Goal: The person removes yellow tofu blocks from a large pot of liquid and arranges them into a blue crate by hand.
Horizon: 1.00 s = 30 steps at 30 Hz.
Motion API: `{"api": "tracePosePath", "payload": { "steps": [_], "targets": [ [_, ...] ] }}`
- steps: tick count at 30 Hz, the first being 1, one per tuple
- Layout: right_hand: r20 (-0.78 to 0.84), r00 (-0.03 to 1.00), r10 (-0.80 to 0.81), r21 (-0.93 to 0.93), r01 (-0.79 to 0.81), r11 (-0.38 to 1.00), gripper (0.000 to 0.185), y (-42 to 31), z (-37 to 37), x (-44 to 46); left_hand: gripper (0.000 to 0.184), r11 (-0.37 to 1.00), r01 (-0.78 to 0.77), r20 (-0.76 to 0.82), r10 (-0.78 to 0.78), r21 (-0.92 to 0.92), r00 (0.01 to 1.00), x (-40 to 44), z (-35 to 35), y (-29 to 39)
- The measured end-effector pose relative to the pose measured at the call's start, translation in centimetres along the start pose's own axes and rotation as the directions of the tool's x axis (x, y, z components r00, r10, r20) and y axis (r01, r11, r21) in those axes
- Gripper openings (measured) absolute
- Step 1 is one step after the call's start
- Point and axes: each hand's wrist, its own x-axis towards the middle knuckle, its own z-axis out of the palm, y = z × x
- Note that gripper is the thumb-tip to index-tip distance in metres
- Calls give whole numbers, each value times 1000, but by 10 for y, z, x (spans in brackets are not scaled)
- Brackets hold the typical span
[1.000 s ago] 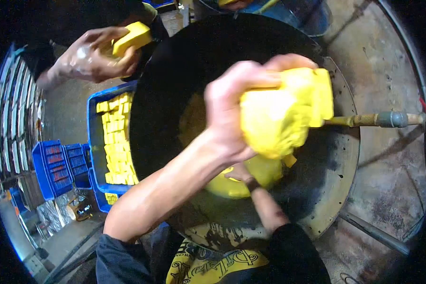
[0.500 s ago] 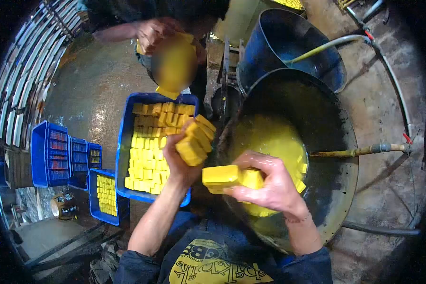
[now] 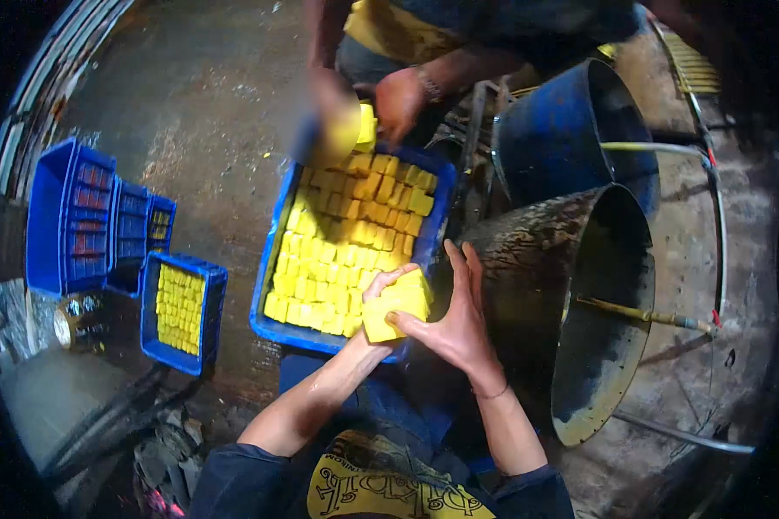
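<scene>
My left hand is closed around a small stack of yellow tofu blocks, near the front right corner of a large blue crate. Rows of similar tofu blocks fill much of that crate. My right hand is beside the stack, its thumb against the blocks and its other fingers stretched upward and apart. Part of my left hand is hidden behind the stack.
Opposite me, a co-worker's hand is at the crate's far side, by a yellow block. To the right stand a large metal vat and a blue barrel. A smaller blue crate of yellow blocks and stacked blue crates are left.
My right hand has come left from the vat to the stack in my left hand, its fingers now spread. The view has shifted; the co-worker's hands are now lower, at the crate.
</scene>
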Motion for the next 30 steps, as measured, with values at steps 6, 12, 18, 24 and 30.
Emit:
{"api": "tracePosePath", "payload": {
  "steps": [6, 12, 18, 24, 30],
  "targets": [
    [784, 619, -53, 587, -711, 387, 57, 42, 109, 30, 71, 995, -92, -369, 97, 31, 924, -13, -26, 39],
    [847, 529, 46, 511, -835, 204, 50, 1, 168, 65, 79, 780, -341, -369, 569, 525, 735, -52, -18, 131],
    [585, 566, 581, -327, -491, 808, 94, -13, 287, 35, 42, 392, -249, -174, 777, 886, 605, -62, -45, 192],
    [920, 337, 202, -26, -462, 886, 63, 64, 263, 55, 32, -561, 79, 132, 325, 824, 937, -3, -110, 159],
    [599, 799, 48, 216, -220, 951, 64, 73, 185, 19, 34, -792, 65, 116, 169, 607, 979, -12, -159, 129]
  ]
}}
